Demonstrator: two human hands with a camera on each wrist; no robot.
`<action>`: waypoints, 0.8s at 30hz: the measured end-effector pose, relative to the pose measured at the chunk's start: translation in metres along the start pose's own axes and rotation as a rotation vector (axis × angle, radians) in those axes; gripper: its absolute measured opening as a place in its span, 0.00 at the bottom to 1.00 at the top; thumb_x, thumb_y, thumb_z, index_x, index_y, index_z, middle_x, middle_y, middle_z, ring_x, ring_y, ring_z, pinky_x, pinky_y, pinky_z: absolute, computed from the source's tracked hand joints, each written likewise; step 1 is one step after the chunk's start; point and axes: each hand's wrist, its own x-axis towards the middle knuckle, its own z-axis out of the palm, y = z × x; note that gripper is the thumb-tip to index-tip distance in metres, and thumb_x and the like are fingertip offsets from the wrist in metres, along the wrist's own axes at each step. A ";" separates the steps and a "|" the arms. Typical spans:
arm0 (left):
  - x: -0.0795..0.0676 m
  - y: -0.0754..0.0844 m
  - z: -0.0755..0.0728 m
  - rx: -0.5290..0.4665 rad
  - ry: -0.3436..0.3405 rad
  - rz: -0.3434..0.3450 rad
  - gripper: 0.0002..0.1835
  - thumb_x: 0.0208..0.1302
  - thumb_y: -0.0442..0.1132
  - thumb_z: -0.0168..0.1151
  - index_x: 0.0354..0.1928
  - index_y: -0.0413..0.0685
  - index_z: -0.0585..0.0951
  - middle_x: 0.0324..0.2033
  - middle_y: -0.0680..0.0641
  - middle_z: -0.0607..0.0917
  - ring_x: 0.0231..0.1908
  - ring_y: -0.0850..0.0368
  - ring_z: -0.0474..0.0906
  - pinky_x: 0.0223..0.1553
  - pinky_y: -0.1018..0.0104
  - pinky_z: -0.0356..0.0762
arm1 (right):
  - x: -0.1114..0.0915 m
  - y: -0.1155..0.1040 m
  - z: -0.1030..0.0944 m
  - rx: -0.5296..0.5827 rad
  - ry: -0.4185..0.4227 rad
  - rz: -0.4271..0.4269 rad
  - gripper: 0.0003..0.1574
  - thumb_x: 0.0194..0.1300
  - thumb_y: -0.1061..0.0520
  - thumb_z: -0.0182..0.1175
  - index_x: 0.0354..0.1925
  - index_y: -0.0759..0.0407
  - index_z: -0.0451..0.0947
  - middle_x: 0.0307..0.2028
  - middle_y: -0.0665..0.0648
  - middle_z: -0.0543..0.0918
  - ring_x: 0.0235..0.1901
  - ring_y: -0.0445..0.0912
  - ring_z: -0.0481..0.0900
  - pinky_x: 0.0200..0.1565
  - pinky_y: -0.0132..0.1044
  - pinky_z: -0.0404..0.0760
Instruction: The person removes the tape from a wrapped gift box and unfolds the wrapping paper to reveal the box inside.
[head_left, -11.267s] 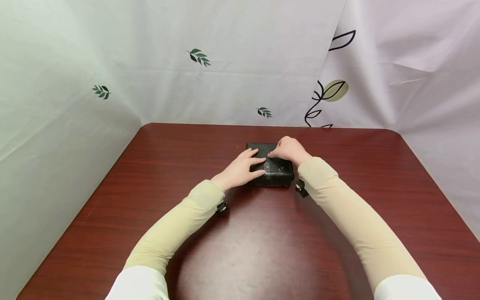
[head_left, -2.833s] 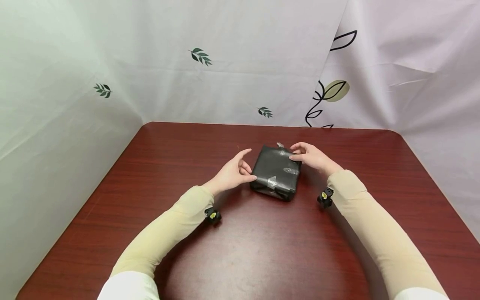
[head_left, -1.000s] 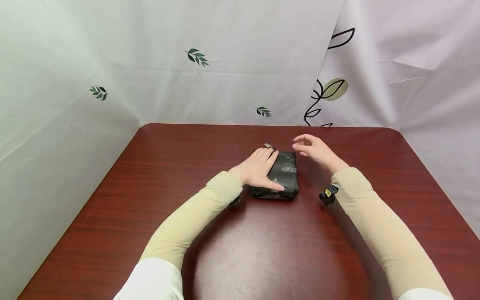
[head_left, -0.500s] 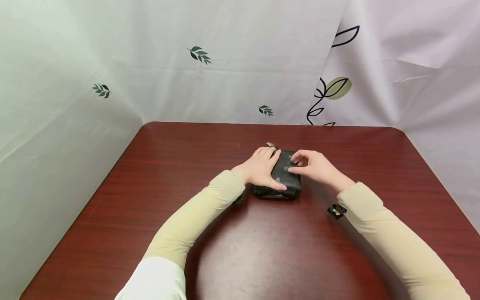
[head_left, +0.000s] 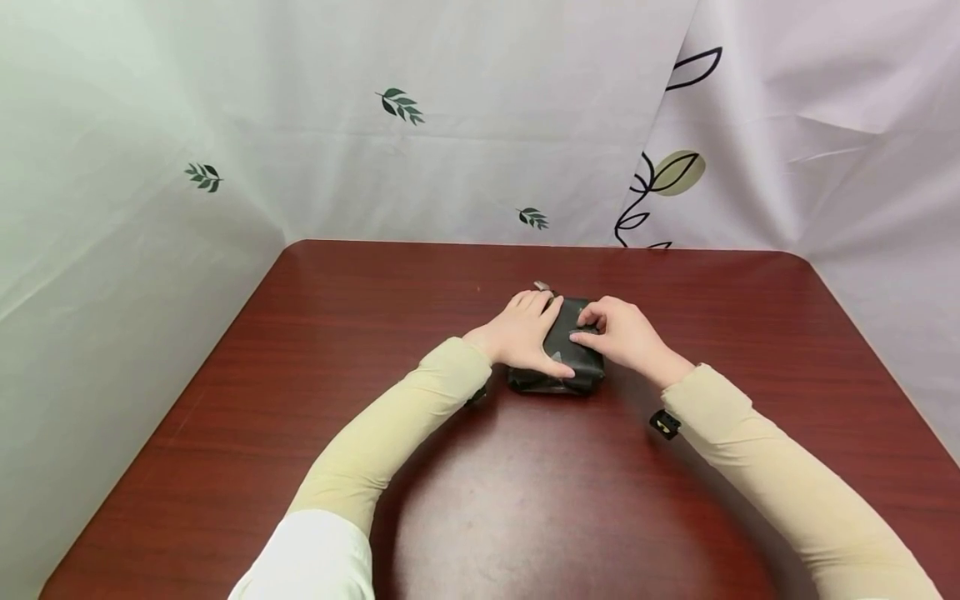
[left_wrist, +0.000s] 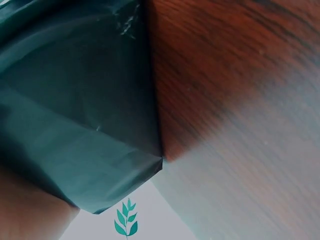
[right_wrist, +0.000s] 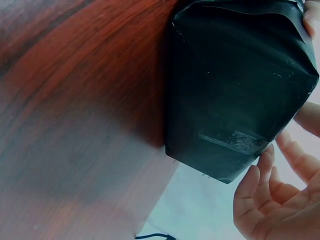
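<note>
A black plastic-wrapped package (head_left: 568,321) with bits of clear tape lies on the table (head_left: 480,467). My left hand (head_left: 520,333) rests spread across its left part, thumb along the near edge. On the right, my right hand (head_left: 624,337) is at the top with bent fingers, thumb tip touching the surface where a piece of tape was visible. In the right wrist view, the right fingers (right_wrist: 267,155) reach the upper edge beside a tape strip (right_wrist: 235,142) stuck down the package's side. I cannot tell whether they pinch the tape.
A small greyish scrap of tape (head_left: 542,287) sticks up at the package's far edge. White curtains with printed leaves (head_left: 401,105) hang behind and beside the table. Small black cameras (head_left: 664,423) are strapped at the wrists.
Earlier the package was turned and held at its sides; then the left hand came over its top. The right hand came down from beyond the right edge onto the taped spot and edged left.
</note>
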 end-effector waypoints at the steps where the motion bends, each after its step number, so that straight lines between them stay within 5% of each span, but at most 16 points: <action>1: 0.000 0.000 0.000 0.007 0.002 0.000 0.62 0.49 0.77 0.54 0.74 0.41 0.47 0.71 0.40 0.53 0.72 0.49 0.47 0.72 0.55 0.42 | 0.000 0.000 0.000 0.001 0.004 -0.004 0.10 0.57 0.58 0.68 0.34 0.63 0.81 0.34 0.61 0.79 0.32 0.50 0.76 0.36 0.42 0.75; 24: 0.001 0.000 0.002 0.021 0.012 0.004 0.61 0.50 0.76 0.53 0.74 0.41 0.47 0.71 0.40 0.53 0.71 0.49 0.48 0.71 0.55 0.42 | 0.010 -0.012 -0.003 -0.133 -0.043 0.022 0.09 0.51 0.60 0.66 0.33 0.63 0.82 0.31 0.58 0.82 0.32 0.50 0.79 0.38 0.45 0.78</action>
